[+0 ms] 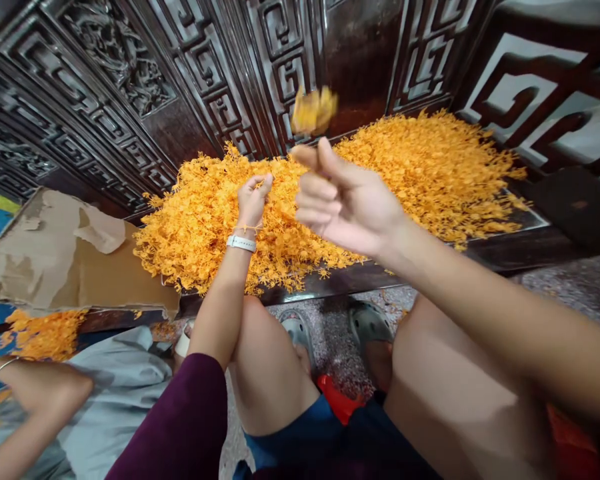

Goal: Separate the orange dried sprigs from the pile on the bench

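Observation:
A broad heap of small orange, spidery, many-pronged pieces [205, 213] lies on a dark wooden ledge [325, 283]. Over its middle, my left hand [253, 200], with a pale watch band and an orange band at the wrist, has thumb and fingers drawn together in a pinch. What sits between those fingertips is too small to make out. Nearer the camera, my right hand [347, 207] is closed, thumb against the forefinger. Just above its fingertips shows a blurred yellow-brown thing [314, 110]; whether the fingers touch it I cannot tell.
Carved dark wooden panels [195, 60] rise behind the heap. Torn cardboard [80, 260] leans at left. Another person's arm [40, 393] and more orange pieces [45, 333] are at lower left. A dark flat object [580, 207] lies at right. Something red [337, 399] is between my legs.

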Tool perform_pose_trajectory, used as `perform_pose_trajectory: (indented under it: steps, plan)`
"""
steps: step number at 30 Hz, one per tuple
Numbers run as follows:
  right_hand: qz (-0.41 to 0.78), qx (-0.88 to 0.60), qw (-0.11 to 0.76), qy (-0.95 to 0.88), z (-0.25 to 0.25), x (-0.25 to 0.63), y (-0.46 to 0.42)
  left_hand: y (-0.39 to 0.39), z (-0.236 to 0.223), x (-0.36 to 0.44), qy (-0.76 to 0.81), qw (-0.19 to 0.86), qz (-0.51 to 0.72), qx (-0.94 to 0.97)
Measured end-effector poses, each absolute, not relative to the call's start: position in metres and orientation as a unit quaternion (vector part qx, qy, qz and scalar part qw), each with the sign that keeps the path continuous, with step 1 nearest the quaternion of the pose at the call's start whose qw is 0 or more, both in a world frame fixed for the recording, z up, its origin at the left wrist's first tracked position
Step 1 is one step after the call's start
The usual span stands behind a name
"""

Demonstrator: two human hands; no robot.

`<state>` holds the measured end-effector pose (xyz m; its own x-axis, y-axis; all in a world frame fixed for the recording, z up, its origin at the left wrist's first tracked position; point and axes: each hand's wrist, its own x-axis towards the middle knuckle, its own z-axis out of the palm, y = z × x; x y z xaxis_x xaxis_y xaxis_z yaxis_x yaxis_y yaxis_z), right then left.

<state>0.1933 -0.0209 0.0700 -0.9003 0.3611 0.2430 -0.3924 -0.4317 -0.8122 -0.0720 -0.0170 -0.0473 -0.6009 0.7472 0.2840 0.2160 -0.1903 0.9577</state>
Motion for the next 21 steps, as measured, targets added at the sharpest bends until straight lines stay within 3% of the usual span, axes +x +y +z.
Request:
perform_pose_trajectory:
  steps: [2, 8, 15, 21]
  plan:
    - [0.818, -0.094, 0.311, -0.474, 0.067, 0.188, -0.002, -0.016, -0.043, -0.064, 0.586, 0.21, 0.674, 0.397]
    - [0.632, -0.247, 0.381, -0.628, 0.025, 0.177, 0.038, -0.024, -0.023, -0.043, 0.531, 0.215, 0.652, 0.496]
    - [0.492, -0.131, 0.202, -0.837, 0.008, 0.188, 0.058, -0.041, -0.008, -0.029, 0.539, 0.256, 0.537, 0.596]
    - [0.147, -0.147, 0.06, -0.976, 0.056, 0.2, 0.009, -0.019, -0.023, -0.025, 0.578, 0.193, 0.607, 0.51]
